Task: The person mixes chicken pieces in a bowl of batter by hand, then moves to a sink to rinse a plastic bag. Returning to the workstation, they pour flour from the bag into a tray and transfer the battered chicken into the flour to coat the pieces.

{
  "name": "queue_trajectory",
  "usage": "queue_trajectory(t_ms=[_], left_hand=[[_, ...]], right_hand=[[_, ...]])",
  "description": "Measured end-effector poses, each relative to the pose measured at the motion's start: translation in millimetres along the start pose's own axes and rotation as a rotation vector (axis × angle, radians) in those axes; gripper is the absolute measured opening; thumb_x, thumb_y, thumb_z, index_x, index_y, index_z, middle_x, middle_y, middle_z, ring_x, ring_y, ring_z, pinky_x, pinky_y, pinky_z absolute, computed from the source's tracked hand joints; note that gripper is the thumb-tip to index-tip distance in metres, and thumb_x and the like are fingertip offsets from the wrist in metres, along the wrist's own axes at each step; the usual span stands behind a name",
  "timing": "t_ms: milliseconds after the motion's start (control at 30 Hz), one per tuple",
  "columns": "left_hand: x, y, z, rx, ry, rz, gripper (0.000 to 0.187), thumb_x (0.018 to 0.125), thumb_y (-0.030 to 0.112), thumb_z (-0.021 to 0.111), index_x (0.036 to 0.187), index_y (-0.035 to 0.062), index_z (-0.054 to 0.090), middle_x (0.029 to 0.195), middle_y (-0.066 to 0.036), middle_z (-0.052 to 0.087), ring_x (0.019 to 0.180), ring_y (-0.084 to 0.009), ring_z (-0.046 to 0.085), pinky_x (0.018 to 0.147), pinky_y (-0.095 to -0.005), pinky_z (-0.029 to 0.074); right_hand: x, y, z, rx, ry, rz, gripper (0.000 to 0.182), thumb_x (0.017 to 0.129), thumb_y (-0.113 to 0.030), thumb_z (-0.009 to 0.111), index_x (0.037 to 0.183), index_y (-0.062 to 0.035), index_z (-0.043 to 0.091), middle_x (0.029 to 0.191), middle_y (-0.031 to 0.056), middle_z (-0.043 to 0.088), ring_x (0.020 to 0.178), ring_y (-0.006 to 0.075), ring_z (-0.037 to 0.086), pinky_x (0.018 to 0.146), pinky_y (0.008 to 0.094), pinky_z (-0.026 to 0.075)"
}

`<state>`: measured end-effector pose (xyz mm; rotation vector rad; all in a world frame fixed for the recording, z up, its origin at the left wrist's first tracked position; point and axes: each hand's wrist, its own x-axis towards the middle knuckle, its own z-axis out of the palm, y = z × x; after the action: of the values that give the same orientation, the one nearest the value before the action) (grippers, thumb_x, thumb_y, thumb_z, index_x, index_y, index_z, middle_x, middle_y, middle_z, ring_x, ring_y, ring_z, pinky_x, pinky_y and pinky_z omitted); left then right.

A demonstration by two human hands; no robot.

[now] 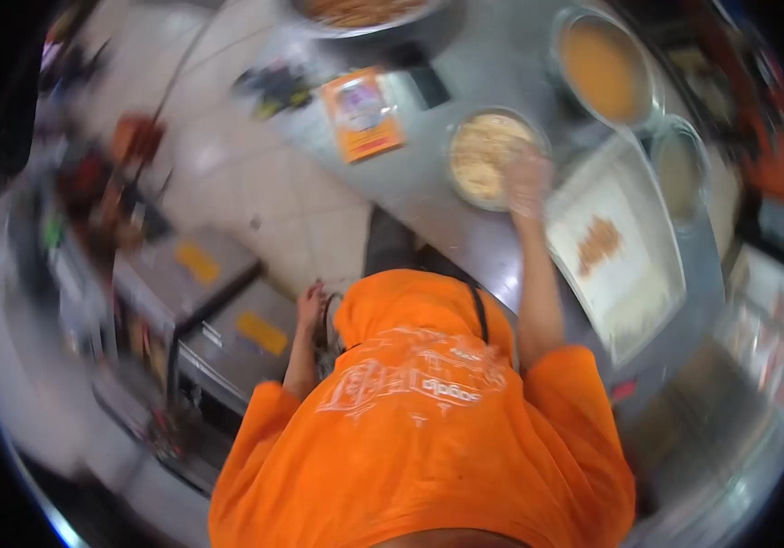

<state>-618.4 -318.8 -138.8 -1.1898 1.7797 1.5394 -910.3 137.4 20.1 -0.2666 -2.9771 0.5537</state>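
My right hand, smeared by motion, is over the right rim of a round bowl of pale yellow, crumbly-looking food. It seems to wear a clear glove; whether its fingers hold anything is hidden by the blur. To the right of the hand stands a long white tray with a patch of orange-brown crumbs and some white powder. My left hand hangs low beside my body, away from the table, its fingers loosely apart with nothing visible in them.
On the metal table are an orange packet, a dark phone-like object, a pot of orange liquid, another round container and a large pan. Grey cabinets stand at the left over the tiled floor.
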Motion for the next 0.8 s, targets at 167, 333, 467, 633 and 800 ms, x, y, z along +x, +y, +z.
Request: queue_trajectory(t_ms=[167,333,467,633,800], left_hand=[[-94.2,-51.8,65.1,-0.185,0.2,0.088,0.025,0.092,0.013,0.043,0.109,0.0052,0.06,0.089,-0.008,0.063,0.076,-0.0144,0.06,0.069,-0.028,0.05],[-164.3,-158.3,134.2,-0.398,0.509,-0.03,0.025,0.089,0.011,0.046,0.107,0.0041,0.061,0.09,-0.009,0.066,0.078,-0.0152,0.062,0.066,-0.029,0.052],[-220.1,-257.5,211.8,-0.525,0.516,-0.327,0.024,0.092,0.015,0.046,0.109,0.0074,0.061,0.089,-0.005,0.064,0.078,-0.0135,0.061,0.065,-0.0279,0.051],[-283.7,-312.0,282.4,-0.833,0.684,-0.451,0.023,0.087,0.014,0.049,0.104,0.0071,0.063,0.084,-0.006,0.066,0.07,-0.0149,0.062,0.061,-0.0291,0.051],[-337.1,-369.8,331.6,-1.049,0.752,-0.52,0.021,0.088,0.014,0.05,0.103,0.0051,0.063,0.085,-0.006,0.065,0.071,-0.0135,0.06,0.062,-0.0268,0.051]], right_hand=[[40.5,37.4,36.8,-0.092,0.043,-0.381,0.028,0.076,-0.02,0.064,0.098,-0.0031,0.068,0.096,0.0114,0.067,0.089,0.029,0.064,0.078,0.0361,0.051],[95.7,55.7,49.2,1.225,-0.466,0.21,0.027,0.084,-0.01,0.051,0.105,0.0024,0.062,0.098,0.013,0.065,0.091,0.0273,0.062,0.082,0.0361,0.049],[207.7,194.8,131.2,1.647,-0.666,0.358,0.03,0.086,-0.016,0.043,0.103,0.0025,0.06,0.102,0.0131,0.063,0.091,0.0276,0.062,0.082,0.0375,0.052],[242.6,177.4,145.2,1.162,-0.261,0.365,0.028,0.084,-0.018,0.045,0.095,0.0018,0.062,0.098,0.0115,0.064,0.089,0.0269,0.062,0.079,0.0379,0.053],[202.2,89.2,110.8,1.332,-0.465,0.099,0.03,0.088,-0.02,0.044,0.102,0.0029,0.059,0.1,0.0122,0.063,0.088,0.0284,0.06,0.08,0.0408,0.05]])
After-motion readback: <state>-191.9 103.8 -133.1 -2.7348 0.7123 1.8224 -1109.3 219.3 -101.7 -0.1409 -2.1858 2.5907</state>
